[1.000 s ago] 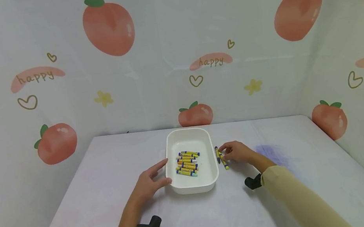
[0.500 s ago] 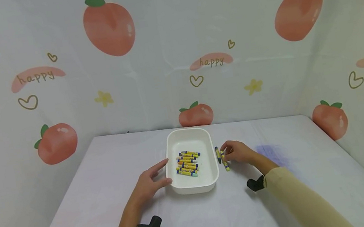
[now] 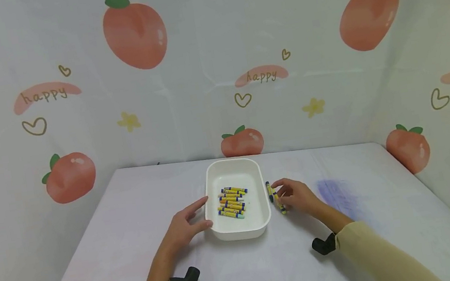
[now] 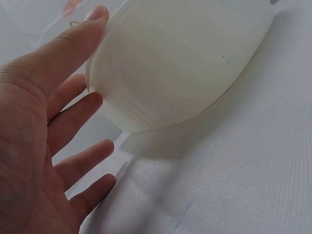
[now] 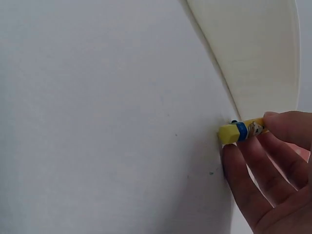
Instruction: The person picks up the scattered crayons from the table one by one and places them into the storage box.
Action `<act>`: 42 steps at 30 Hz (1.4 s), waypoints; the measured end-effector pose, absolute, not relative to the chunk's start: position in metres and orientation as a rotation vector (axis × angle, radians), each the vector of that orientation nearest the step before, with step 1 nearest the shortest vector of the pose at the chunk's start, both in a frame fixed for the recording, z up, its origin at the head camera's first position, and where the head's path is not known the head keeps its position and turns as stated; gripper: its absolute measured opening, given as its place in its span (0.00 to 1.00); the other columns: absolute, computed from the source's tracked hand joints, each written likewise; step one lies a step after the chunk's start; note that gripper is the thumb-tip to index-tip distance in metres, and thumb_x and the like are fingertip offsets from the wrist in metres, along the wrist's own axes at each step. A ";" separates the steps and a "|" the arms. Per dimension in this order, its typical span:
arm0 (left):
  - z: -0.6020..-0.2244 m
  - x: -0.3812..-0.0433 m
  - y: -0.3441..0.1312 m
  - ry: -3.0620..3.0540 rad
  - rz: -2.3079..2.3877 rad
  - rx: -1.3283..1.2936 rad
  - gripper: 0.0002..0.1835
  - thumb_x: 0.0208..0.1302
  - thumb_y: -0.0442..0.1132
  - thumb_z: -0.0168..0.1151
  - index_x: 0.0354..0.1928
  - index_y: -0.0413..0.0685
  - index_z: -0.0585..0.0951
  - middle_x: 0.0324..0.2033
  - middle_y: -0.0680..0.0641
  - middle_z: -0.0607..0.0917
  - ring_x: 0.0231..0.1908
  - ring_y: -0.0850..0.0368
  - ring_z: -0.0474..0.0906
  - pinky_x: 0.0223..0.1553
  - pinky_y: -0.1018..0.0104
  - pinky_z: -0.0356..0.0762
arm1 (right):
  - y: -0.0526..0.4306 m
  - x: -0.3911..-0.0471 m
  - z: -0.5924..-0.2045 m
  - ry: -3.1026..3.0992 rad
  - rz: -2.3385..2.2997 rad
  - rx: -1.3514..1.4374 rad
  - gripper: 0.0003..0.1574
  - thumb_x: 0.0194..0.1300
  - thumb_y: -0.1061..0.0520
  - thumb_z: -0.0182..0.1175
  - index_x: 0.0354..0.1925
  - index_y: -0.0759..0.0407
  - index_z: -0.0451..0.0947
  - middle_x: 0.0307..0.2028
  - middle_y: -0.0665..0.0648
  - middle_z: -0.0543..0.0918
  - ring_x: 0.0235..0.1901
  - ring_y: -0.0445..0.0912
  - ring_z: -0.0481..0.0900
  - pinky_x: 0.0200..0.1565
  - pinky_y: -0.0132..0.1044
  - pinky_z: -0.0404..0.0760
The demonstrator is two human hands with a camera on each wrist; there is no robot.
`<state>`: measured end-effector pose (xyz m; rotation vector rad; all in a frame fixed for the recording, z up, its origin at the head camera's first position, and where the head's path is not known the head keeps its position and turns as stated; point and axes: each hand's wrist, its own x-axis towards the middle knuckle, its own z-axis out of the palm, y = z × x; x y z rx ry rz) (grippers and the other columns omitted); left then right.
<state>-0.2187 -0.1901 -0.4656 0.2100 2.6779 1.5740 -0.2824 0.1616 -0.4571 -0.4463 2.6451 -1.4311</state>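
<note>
A white plastic box (image 3: 241,233) stands mid-table in the head view, with several yellow-wrapped crayons (image 3: 232,213) lying in a rough column on its floor. My left hand (image 3: 177,231) touches its left side with thumb and forefinger at the rim; the fingers are spread and fairly straight in the left wrist view. On the other side my right hand (image 3: 299,196) pinches a yellow crayon (image 5: 229,134) between thumb and fingers, its yellow end pointing out. Just left of those fingertips, a dark-tipped crayon (image 3: 269,193) lies alongside the box's right wall.
A pale cloth covers the table (image 3: 247,279), with a purple smudge (image 3: 337,196) right of the right hand. Behind the table hangs a white curtain (image 3: 203,114) printed with peaches. Black wrist mounts (image 3: 185,279) sit at both sleeves.
My right hand has shifted slightly right and toward me, and the yellow crayon's near end has moved the same way. The left hand and the box have stayed put.
</note>
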 end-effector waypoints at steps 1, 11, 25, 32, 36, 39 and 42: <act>-0.466 -0.219 -0.190 2.679 1.573 0.209 0.36 0.53 0.51 0.74 0.67 0.65 0.73 0.68 0.47 0.69 0.65 0.36 0.64 0.62 0.37 0.62 | 0.162 -0.281 -0.457 2.643 -1.440 -0.462 0.23 0.58 0.71 0.62 0.53 0.61 0.77 0.34 0.57 0.81 0.28 0.47 0.78 0.27 0.37 0.82; -0.467 -0.218 -0.192 2.683 1.576 0.220 0.36 0.53 0.51 0.73 0.67 0.65 0.73 0.68 0.48 0.69 0.65 0.37 0.65 0.62 0.37 0.62 | 0.164 -0.283 -0.448 2.597 -1.542 -0.605 0.24 0.60 0.69 0.62 0.55 0.64 0.77 0.34 0.58 0.81 0.28 0.46 0.78 0.27 0.38 0.82; -0.466 -0.217 -0.191 2.687 1.577 0.227 0.36 0.54 0.51 0.73 0.67 0.65 0.73 0.68 0.48 0.68 0.65 0.36 0.64 0.63 0.37 0.62 | 0.141 -0.303 -0.401 2.537 -1.502 -0.698 0.22 0.63 0.66 0.61 0.56 0.63 0.77 0.39 0.61 0.82 0.36 0.50 0.81 0.33 0.42 0.84; -0.464 -0.217 -0.191 2.689 1.569 0.198 0.36 0.54 0.51 0.73 0.67 0.65 0.73 0.68 0.47 0.68 0.65 0.36 0.64 0.62 0.36 0.62 | 0.116 -0.307 -0.386 2.534 -1.345 -0.724 0.19 0.64 0.66 0.59 0.54 0.62 0.79 0.40 0.57 0.81 0.37 0.49 0.79 0.36 0.39 0.84; -0.465 -0.217 -0.191 2.679 1.571 0.196 0.36 0.53 0.52 0.73 0.67 0.65 0.73 0.68 0.47 0.68 0.66 0.37 0.63 0.62 0.36 0.61 | 0.103 -0.308 -0.381 2.498 -1.276 -0.794 0.18 0.65 0.67 0.59 0.53 0.62 0.79 0.39 0.57 0.81 0.35 0.49 0.78 0.34 0.39 0.84; -0.465 -0.218 -0.191 2.673 1.569 0.192 0.37 0.53 0.54 0.73 0.67 0.66 0.73 0.69 0.48 0.68 0.66 0.37 0.63 0.63 0.36 0.61 | 0.093 -0.309 -0.379 2.462 -1.238 -0.822 0.17 0.65 0.67 0.60 0.53 0.62 0.79 0.38 0.57 0.81 0.34 0.49 0.79 0.33 0.39 0.84; -0.464 -0.218 -0.190 2.667 1.567 0.187 0.37 0.53 0.55 0.73 0.67 0.67 0.73 0.69 0.48 0.68 0.66 0.36 0.63 0.62 0.35 0.61 | 0.085 -0.310 -0.380 2.441 -1.185 -0.824 0.17 0.65 0.66 0.60 0.52 0.61 0.79 0.40 0.58 0.81 0.34 0.48 0.79 0.33 0.38 0.84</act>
